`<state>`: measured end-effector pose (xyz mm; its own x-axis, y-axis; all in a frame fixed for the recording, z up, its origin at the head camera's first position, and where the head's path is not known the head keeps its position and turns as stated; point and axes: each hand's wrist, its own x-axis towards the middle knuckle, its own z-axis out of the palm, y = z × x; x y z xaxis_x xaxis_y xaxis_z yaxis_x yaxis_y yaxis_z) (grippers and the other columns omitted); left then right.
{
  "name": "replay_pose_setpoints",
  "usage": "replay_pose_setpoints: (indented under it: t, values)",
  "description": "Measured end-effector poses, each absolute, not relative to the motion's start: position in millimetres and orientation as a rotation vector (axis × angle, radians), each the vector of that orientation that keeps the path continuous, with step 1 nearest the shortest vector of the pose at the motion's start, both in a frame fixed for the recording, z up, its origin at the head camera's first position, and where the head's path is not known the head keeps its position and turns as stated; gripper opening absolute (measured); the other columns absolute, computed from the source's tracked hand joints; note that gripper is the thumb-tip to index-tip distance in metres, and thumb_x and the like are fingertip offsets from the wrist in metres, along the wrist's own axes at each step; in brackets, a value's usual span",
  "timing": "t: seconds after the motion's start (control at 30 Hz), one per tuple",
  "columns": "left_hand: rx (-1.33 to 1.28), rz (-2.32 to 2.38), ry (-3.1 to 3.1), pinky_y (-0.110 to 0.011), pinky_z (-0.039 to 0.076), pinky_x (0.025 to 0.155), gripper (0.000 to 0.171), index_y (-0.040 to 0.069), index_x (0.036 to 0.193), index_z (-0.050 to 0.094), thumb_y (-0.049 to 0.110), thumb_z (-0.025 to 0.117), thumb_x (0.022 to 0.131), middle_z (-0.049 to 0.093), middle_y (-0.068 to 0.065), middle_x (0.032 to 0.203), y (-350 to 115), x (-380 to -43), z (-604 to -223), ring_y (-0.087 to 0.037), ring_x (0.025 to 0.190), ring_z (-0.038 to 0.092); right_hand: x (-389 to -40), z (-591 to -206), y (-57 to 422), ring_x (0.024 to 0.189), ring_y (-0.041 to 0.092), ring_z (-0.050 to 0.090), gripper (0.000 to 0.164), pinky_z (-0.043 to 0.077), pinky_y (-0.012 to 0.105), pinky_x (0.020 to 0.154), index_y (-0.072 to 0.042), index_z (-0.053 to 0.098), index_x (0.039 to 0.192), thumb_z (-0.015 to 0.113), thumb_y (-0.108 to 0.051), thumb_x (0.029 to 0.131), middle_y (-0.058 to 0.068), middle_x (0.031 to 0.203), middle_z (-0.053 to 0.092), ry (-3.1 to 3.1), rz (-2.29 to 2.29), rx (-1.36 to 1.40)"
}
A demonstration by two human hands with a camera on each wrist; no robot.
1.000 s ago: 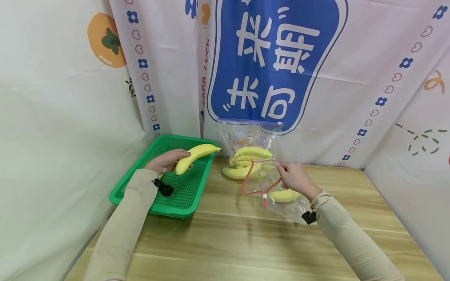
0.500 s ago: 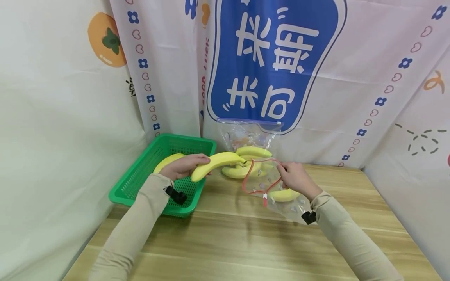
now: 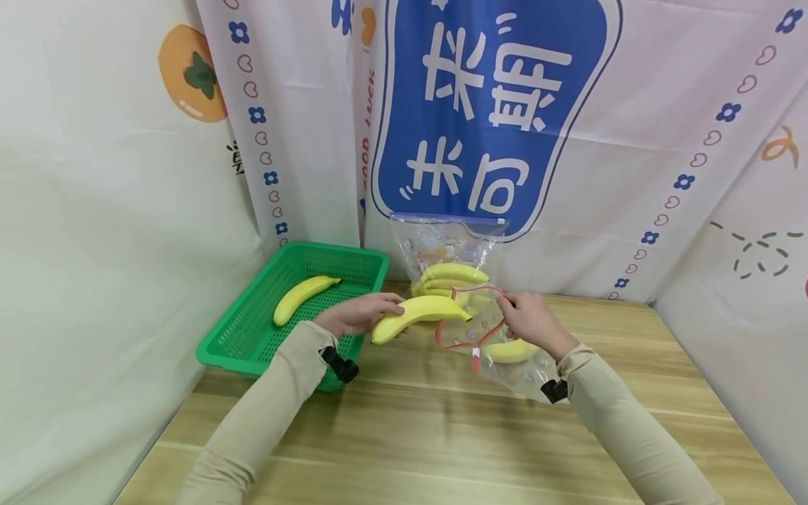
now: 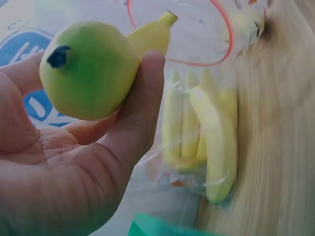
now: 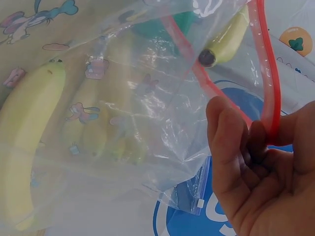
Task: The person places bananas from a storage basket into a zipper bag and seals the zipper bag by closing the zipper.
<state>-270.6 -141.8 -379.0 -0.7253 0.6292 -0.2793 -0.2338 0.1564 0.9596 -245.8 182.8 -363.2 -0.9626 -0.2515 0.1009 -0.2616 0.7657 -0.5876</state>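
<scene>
My left hand point(image 3: 361, 313) grips a yellow banana point(image 3: 424, 313) near its blunt end, the stem pointing right at the mouth of a clear zip bag point(image 3: 526, 374). In the left wrist view the banana's greenish dark-tipped end point(image 4: 91, 71) faces the camera, between thumb and fingers. My right hand point(image 3: 529, 319) pinches the bag's red zip edge point(image 5: 272, 88), and the mouth gapes as a loop. One banana point(image 5: 29, 142) lies inside this bag. In the right wrist view the held banana's stem end point(image 5: 221, 46) shows at the red-edged opening.
A green basket point(image 3: 230, 361) at the left holds one banana point(image 3: 303, 298). Behind the red-edged bag, a second clear bag point(image 3: 442, 238) with a purple zip stands against the printed cloth, several bananas point(image 4: 189, 123) in it. All rest on a wooden table point(image 3: 404, 442).
My left hand has carried the banana from over the basket rightward to the bag's mouth, uncovering another banana in the basket. The right hand and its bag have stayed in place.
</scene>
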Motion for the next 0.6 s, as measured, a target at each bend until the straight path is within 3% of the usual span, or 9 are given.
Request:
replay_pose_setpoints:
  t: [0.2,0.3,0.47,0.6]
  values:
    - [0.379,1.637,1.739,-0.032,0.052,0.076,0.052,-0.003,0.142,0.03,0.009,0.048,0.095,0.051,-0.022,0.124,-126,-266,-378,-0.039,0.11,0.054,-246,-363,182,0.049,0.018,0.06,0.041,0.05,0.032,0.049,-0.008,0.051,0.069,0.037,-0.029,0.102,0.006,0.055,0.053,-2.942,0.986,0.433]
    - [0.385,1.632,1.735,-0.036,0.052,0.081,0.055,-0.003,0.143,0.029,0.009,0.05,0.093,0.048,-0.022,0.126,-117,-266,-381,-0.041,0.114,0.051,-246,-363,181,0.05,0.019,0.061,0.041,0.05,0.032,0.049,-0.008,0.051,0.069,0.037,-0.029,0.102,0.007,0.056,0.053,-2.94,0.992,0.43]
    - [0.366,1.617,1.737,-0.034,0.052,0.079,0.053,-0.004,0.142,0.032,0.008,0.05,0.094,0.052,-0.018,0.12,-104,-268,-387,-0.027,0.098,0.06,-245,-363,180,0.054,0.026,0.063,0.041,0.051,0.032,0.048,-0.009,0.048,0.067,0.037,-0.029,0.102,0.012,0.06,0.056,-2.956,1.017,0.403]
    - [0.354,1.626,1.73,-0.03,0.052,0.075,0.049,-0.004,0.14,0.035,0.008,0.051,0.095,0.055,-0.015,0.114,-96,-270,-388,-0.02,0.09,0.06,-245,-362,179,0.052,0.024,0.062,0.042,0.051,0.032,0.048,-0.009,0.048,0.066,0.037,-0.029,0.102,0.011,0.058,0.055,-2.952,1.01,0.404]
